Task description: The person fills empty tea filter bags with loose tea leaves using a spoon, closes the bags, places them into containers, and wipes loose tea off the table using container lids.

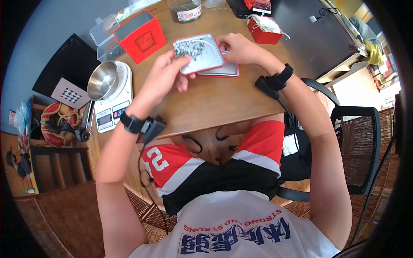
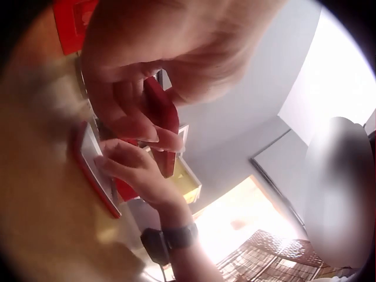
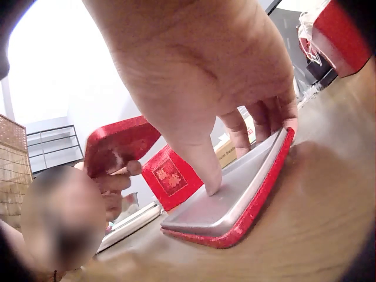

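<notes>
My left hand [image 1: 165, 76] grips a red-rimmed square lid [image 1: 201, 64], its pale inner side up with dark loose leaf bits on it; the thumb lies over the near edge. In the left wrist view the lid's red side [image 2: 161, 111] shows between thumb and fingers. Beneath and to its right, a second red-edged metal lid [image 1: 230, 70] is at the table. My right hand [image 1: 241, 48] pinches its far edge; in the right wrist view the thumb presses on the silvery face [image 3: 235, 191] while the fingers curl behind the edge.
A tall red tin [image 1: 144, 41] and a clear plastic box [image 1: 107, 49] stand at the back left. A steel bowl [image 1: 103, 80] sits on a white scale [image 1: 124, 92]. At the back are a jar [image 1: 185, 10] and a red box with white string bags [image 1: 263, 34].
</notes>
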`<state>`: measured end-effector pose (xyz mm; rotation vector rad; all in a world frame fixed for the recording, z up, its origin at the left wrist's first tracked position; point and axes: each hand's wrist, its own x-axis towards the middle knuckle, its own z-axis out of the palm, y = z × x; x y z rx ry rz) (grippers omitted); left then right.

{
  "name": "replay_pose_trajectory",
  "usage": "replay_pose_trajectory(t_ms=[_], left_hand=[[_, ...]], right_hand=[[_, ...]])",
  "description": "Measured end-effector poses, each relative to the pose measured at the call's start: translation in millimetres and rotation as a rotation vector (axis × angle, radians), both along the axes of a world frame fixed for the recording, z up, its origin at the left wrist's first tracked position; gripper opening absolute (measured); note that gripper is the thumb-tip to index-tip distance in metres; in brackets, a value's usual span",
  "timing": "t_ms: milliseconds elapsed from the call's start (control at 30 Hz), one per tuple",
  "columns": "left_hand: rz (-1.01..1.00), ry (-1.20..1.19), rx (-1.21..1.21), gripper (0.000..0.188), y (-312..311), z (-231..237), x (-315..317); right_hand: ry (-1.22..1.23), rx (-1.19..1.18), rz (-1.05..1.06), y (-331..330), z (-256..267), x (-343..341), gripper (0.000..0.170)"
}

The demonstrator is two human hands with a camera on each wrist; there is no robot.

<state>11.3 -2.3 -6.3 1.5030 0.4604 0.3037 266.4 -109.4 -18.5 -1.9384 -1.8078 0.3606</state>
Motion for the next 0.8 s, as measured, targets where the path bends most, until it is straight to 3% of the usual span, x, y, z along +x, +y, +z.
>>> replay_pose_trajectory(t_ms=[233,300,433,467,533,633,800], left_hand=[[0.076,-0.044,0.017,0.028,31,-11,53],[0.124,-0.109,0.040,0.027,27,-17,56],[0.181,-0.198,0.044,0.026,15,-12,43],[0.185,-0.216,0.014,0.027,9,-9,39],[0.172,-0.228,-0.031,0.028,9,-13,37],[0.155,-0.189,-0.092,0.029,8,-14,38],[0.164,-0.129,-0.095,0.039,2,-13,35]], right_hand=[[-0.021,-0.177,-0.092,23,12,24,0.031],[0.078,-0.157,-0.016,34,9,45,0.029],[0.627,-0.134,-0.052,34,38,44,0.043],[0.628,-0.136,-0.047,33,43,41,0.043],[0.865,-0.346,0.116,27,48,32,0.045],[0.735,-0.298,0.148,20,46,11,0.041],[0.859,-0.249,0.059,17,29,8,0.031]])
